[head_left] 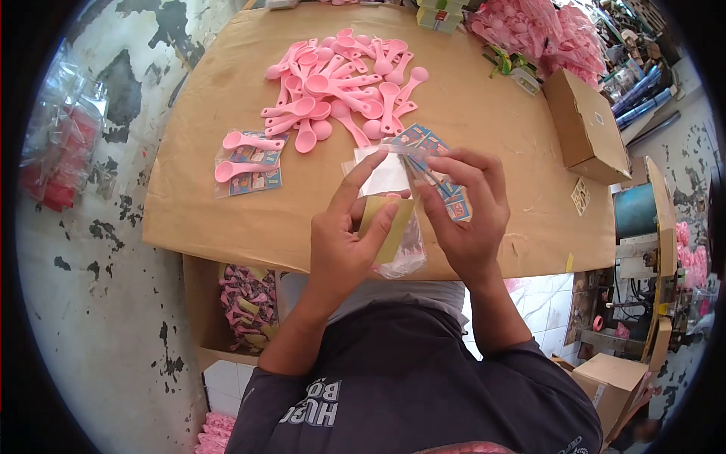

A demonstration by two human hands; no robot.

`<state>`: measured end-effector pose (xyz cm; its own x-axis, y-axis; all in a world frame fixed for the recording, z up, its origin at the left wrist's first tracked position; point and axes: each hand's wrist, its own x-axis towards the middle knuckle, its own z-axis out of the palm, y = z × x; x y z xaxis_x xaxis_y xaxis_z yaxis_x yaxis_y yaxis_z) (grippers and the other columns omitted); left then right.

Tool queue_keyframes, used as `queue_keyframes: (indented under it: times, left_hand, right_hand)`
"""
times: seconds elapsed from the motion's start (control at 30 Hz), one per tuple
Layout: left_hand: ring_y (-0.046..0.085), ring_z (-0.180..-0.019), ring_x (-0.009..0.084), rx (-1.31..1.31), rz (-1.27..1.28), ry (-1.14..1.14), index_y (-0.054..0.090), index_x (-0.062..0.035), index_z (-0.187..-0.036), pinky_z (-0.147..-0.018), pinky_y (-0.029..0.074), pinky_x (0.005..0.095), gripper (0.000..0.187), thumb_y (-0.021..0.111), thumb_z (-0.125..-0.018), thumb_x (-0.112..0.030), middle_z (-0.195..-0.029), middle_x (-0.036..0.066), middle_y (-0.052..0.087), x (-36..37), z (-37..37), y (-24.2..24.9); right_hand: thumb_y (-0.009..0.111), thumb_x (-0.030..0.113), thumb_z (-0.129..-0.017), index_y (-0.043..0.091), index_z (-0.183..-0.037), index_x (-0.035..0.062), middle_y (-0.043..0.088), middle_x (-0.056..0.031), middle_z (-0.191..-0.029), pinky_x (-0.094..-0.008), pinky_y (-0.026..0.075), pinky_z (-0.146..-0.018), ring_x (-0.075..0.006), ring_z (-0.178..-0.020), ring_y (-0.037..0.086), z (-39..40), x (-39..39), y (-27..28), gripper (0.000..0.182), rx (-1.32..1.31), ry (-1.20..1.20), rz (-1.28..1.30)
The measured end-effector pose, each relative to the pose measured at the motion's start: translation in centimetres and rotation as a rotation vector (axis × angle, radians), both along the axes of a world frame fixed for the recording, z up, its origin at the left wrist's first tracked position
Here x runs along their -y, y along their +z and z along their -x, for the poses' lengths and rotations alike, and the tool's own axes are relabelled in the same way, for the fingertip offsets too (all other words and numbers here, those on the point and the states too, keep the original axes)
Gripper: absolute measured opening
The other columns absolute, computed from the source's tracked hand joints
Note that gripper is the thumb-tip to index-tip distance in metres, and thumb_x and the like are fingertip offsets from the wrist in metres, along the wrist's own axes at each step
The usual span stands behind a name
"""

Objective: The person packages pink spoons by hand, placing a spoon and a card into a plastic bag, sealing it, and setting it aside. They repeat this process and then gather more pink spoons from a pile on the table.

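My left hand (344, 231) is closed on a small clear plastic bag, its thumb on a yellowish card (397, 234) at the bag's front. Pink shows through the bag's lower end (408, 261). My right hand (473, 204) pinches the clear upper edge of the bag. Beneath the hands lie a stack of white-looking clear bags (382, 178) and fanned blue printed cards (457, 206). To the left, two pink spoons (246, 169) rest on bagged blue cards (265, 180). A heap of pink measuring spoons (333, 83) lies beyond my hands.
Brown paper covers the table (484, 83). A cardboard box (582, 129) stands at the right edge, with green-handled scissors (497, 60) and bags of pink spoons (522, 26) behind it. Below the table's left side is a carton of packed pieces (249, 303).
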<state>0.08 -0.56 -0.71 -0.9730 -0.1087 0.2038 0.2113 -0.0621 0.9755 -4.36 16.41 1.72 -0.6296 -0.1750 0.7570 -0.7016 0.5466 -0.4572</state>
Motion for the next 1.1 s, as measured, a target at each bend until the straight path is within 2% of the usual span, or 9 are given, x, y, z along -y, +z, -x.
queue_keyframes:
  times: [0.2, 0.33, 0.43, 0.53, 0.6, 0.77, 0.83, 0.93, 1.1]
  left_hand:
    - [0.03, -0.056, 0.0079, -0.058, 0.336, -0.071, 0.046, -0.0126, -0.154, -0.052, 0.032, 0.0243, 0.065, 0.068, -0.093, -0.006, -0.063, -0.001, 0.031, -0.2, -0.9, 1.0]
    - [0.031, -0.055, 0.0116, -0.099, 0.396, -0.028, 0.046, -0.0114, -0.154, -0.053, 0.034, 0.027, 0.064, 0.068, -0.093, -0.006, -0.064, 0.002, 0.03, -0.3, -1.4, 1.3]
    - [0.038, -0.054, 0.0143, -0.168, 0.41, -0.021, 0.046, -0.0111, -0.154, -0.055, 0.039, 0.0282, 0.064, 0.068, -0.093, -0.006, -0.064, 0.008, 0.047, -0.2, -1.6, 1.2]
    - [0.025, -0.058, 0.0076, -0.106, 0.36, -0.01, 0.05, -0.0105, -0.151, -0.054, 0.024, 0.0234, 0.064, 0.071, -0.091, -0.006, -0.069, -0.002, 0.021, 0.0, -1.9, 1.7]
    - [0.053, -0.058, 0.0126, 0.017, 0.42, -0.133, 0.045, -0.0105, -0.154, -0.058, 0.044, 0.0264, 0.063, 0.068, -0.095, -0.008, -0.094, 0.02, 0.074, 0.8, -2.0, 2.2]
    - [0.059, -0.071, 0.0083, 0.084, 0.127, -0.171, 0.046, -0.0041, -0.15, -0.064, 0.047, 0.0228, 0.057, 0.067, -0.097, -0.009, -0.096, 0.015, 0.077, 1.7, -1.6, 0.8]
    - [0.069, -0.082, 0.0082, 0.11, 0.047, -0.154, 0.048, 0.0007, -0.147, -0.071, 0.052, 0.0204, 0.051, 0.065, -0.099, -0.009, -0.102, 0.014, 0.077, 1.7, -1.6, 0.6]
    - [0.072, -0.1, 0.0173, 0.189, -0.282, -0.148, 0.056, 0.0026, -0.135, -0.085, 0.058, 0.0271, 0.037, 0.064, -0.1, -0.009, -0.111, 0.02, 0.074, 1.5, -1.1, 1.0]
    - [0.068, -0.109, 0.0181, 0.013, -0.373, -0.111, 0.064, 0.003, -0.118, -0.093, 0.056, 0.032, 0.02, 0.063, -0.101, -0.008, -0.125, 0.021, 0.068, 0.6, -0.1, 0.0]
  right_hand:
    - [0.078, -0.001, -0.078, 0.073, -0.109, 0.0056, 0.066, -0.0104, -0.113, -0.0375, 0.052, -0.077, -0.0272, -0.096, 0.061, 0.1, 1.3, 0.0, 0.033, -0.101, -0.042, -0.047]
    - [0.077, -0.001, -0.078, 0.073, -0.104, 0.0042, 0.069, -0.0097, -0.103, -0.0378, 0.052, -0.075, -0.0275, -0.089, 0.062, 0.4, 1.8, -0.3, 0.028, -0.167, -0.021, -0.045]
    - [0.077, -0.001, -0.077, 0.072, -0.098, 0.0034, 0.069, -0.0091, -0.097, -0.0382, 0.052, -0.075, -0.0277, -0.086, 0.063, 0.5, 1.9, 0.0, 0.022, -0.153, -0.021, -0.061]
    - [0.075, -0.003, -0.076, 0.071, -0.093, 0.0032, 0.069, -0.0095, -0.095, -0.0386, 0.052, -0.076, -0.0289, -0.088, 0.064, 0.7, 2.0, 0.4, 0.019, -0.096, -0.015, -0.041]
    - [0.074, -0.004, -0.077, 0.07, -0.094, 0.0025, 0.069, -0.01, -0.096, -0.0381, 0.052, -0.077, -0.0276, -0.089, 0.064, 0.9, 1.7, 0.5, 0.019, -0.059, -0.008, -0.013]
    - [0.067, -0.003, -0.087, 0.066, -0.102, 0.002, 0.068, -0.011, -0.099, -0.0367, 0.052, -0.083, -0.0236, -0.093, 0.065, 2.8, -1.1, 0.7, 0.016, 0.158, 0.068, 0.449]
    - [0.058, 0.001, -0.096, 0.061, -0.102, 0.0021, 0.064, -0.0088, -0.094, -0.0333, 0.051, -0.079, -0.0187, -0.087, 0.062, 2.6, -2.3, 3.0, 0.007, 0.537, 0.325, 1.166]
    - [0.05, 0.004, -0.1, 0.057, -0.097, 0.0039, 0.059, -0.0056, -0.085, -0.0281, 0.046, -0.069, -0.0154, -0.075, 0.056, 3.1, -4.7, 1.9, 0.007, 0.481, 0.633, 1.08]
    - [0.059, 0.011, -0.099, 0.062, -0.1, 0.0034, 0.057, -0.0016, -0.081, -0.0218, 0.036, -0.056, -0.0057, -0.066, 0.046, -0.1, -3.7, 0.2, 0.008, 0.685, 0.508, 0.65]
